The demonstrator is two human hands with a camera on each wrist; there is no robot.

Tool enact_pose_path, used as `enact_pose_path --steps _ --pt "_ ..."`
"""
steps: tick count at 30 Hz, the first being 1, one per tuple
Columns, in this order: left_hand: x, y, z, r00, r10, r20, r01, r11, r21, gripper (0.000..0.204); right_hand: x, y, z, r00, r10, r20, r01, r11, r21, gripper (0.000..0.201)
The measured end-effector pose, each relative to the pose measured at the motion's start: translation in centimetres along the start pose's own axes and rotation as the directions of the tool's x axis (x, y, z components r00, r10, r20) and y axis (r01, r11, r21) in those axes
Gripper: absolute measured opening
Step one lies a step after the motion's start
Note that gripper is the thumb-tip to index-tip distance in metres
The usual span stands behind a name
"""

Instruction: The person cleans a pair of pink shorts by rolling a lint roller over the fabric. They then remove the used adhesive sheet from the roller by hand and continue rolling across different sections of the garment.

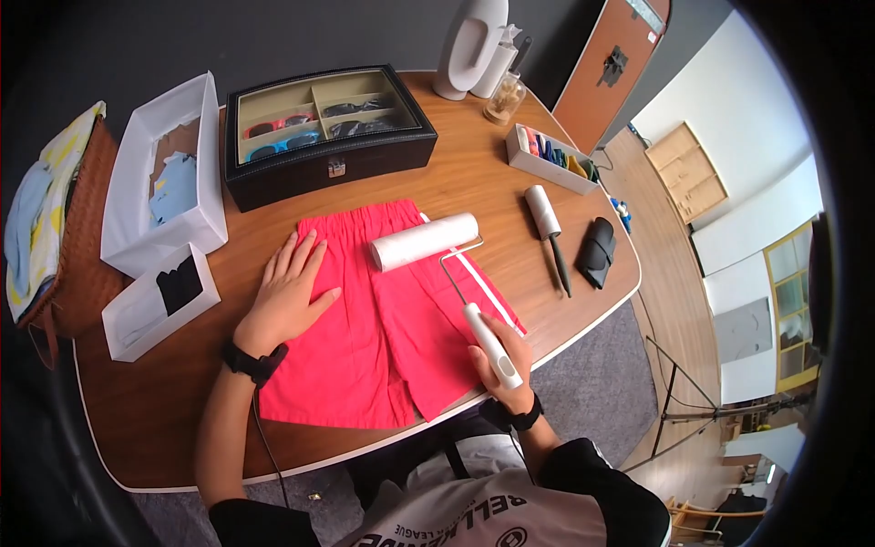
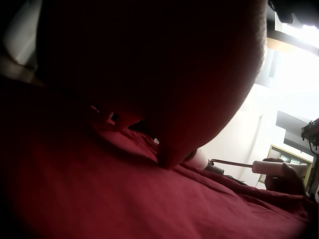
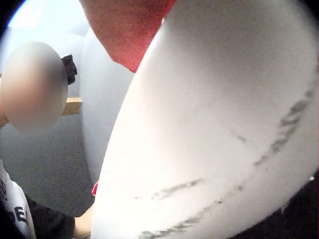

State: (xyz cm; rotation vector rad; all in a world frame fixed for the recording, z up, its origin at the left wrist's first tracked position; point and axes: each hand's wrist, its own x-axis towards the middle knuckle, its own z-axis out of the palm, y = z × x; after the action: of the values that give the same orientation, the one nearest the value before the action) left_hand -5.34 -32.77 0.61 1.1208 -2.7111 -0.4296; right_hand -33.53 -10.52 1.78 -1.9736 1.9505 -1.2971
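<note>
Pink-red shorts (image 1: 342,356) with an elastic waistband and a white side stripe lie spread at the table's front. My left hand (image 1: 290,296) rests flat on their left side, fingers spread toward the waistband. In my right hand (image 1: 510,360) I grip the white handle (image 1: 488,333) of a large lint roller (image 1: 424,242). Its white cylinder lies across the upper part of the shorts, below the waistband. The left wrist view shows my dark left hand (image 2: 164,74) over the red cloth (image 2: 124,184). White handle plastic (image 3: 214,114) fills much of the right wrist view.
A smaller lint roller (image 1: 543,214) and a black glasses case (image 1: 597,253) lie at right. Behind stand a sunglasses box (image 1: 333,173), a white box of rolled cloths (image 1: 570,178) and a glass jar (image 1: 504,102). White boxes (image 1: 187,228) and a wicker basket (image 1: 87,237) stand at left.
</note>
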Motion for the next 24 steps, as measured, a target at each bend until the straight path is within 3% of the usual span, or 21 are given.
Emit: enact_pose_path --steps 2,4,5,8,9,12,15,17,18,19,21,22,23,24 --pt "0.0 0.0 0.1 1.000 0.005 -0.007 -0.005 1.000 -0.002 0.076 -0.5 0.2 0.0 1.000 -0.004 -0.026 0.004 1.000 -0.012 0.043" --pt "0.0 -0.1 0.1 1.000 0.005 -0.014 -0.005 1.000 -0.005 0.076 -1.3 0.7 -0.1 0.979 -0.096 -0.181 0.075 0.990 -0.121 0.036" --pt "0.0 -0.1 0.1 1.000 0.006 -0.011 -0.006 1.000 -0.006 0.075 -1.7 0.9 -0.3 0.978 -0.100 -0.182 0.079 0.990 -0.119 0.036" --pt "-0.1 0.0 0.0 1.000 0.004 -0.010 -0.005 1.000 -0.010 0.075 -3.6 1.8 -1.2 0.946 0.061 -0.317 -0.034 0.995 0.088 0.043" --pt "-0.1 0.0 0.0 1.000 0.009 -0.011 -0.009 1.000 -0.014 0.075 -2.8 1.1 -1.3 0.922 0.009 -0.388 0.035 0.994 0.107 0.050" --pt "0.0 -0.1 0.1 1.000 0.012 -0.020 -0.013 1.000 -0.025 0.075 -3.2 0.1 -2.6 0.915 0.036 -0.403 0.057 0.974 0.218 0.051" --pt "0.0 -0.1 0.2 0.999 0.019 -0.031 -0.019 1.000 -0.019 0.075 -2.9 -0.5 -2.8 0.854 0.042 -0.519 0.107 0.961 0.254 0.051" --pt "0.0 -0.1 0.1 1.000 0.014 -0.024 -0.014 1.000 -0.018 0.075 -2.4 -0.4 -2.9 0.760 -0.065 -0.646 0.256 0.944 0.206 0.050" --pt "0.0 -0.1 0.1 1.000 0.011 -0.015 -0.011 1.000 -0.016 0.075 -2.1 -0.7 -2.7 0.736 -0.046 -0.675 0.238 0.951 0.195 0.053" --pt "0.0 0.0 0.1 1.000 0.013 -0.013 -0.013 1.000 -0.017 0.075 -2.4 -0.5 -2.6 0.736 -0.044 -0.675 0.235 0.952 0.194 0.053" --pt "0.0 0.1 0.0 1.000 0.003 -0.012 -0.004 1.000 -0.025 0.075 -3.3 0.6 -2.2 0.852 0.001 -0.524 0.184 0.936 0.301 0.049" --pt "0.0 0.1 0.0 1.000 0.006 -0.012 -0.006 1.000 -0.025 0.075 -3.1 1.0 -1.7 0.880 -0.010 -0.474 0.121 0.972 0.203 0.046" --pt "0.0 0.0 0.0 1.000 0.014 -0.019 -0.014 1.000 -0.019 0.075 -3.2 1.5 -1.6 0.920 0.023 -0.390 0.077 0.968 0.239 0.037" --pt "0.0 0.0 -0.1 0.999 0.021 -0.025 -0.021 1.000 -0.013 0.075 -2.5 1.2 -1.4 0.955 -0.041 -0.292 0.069 0.994 0.085 0.035"
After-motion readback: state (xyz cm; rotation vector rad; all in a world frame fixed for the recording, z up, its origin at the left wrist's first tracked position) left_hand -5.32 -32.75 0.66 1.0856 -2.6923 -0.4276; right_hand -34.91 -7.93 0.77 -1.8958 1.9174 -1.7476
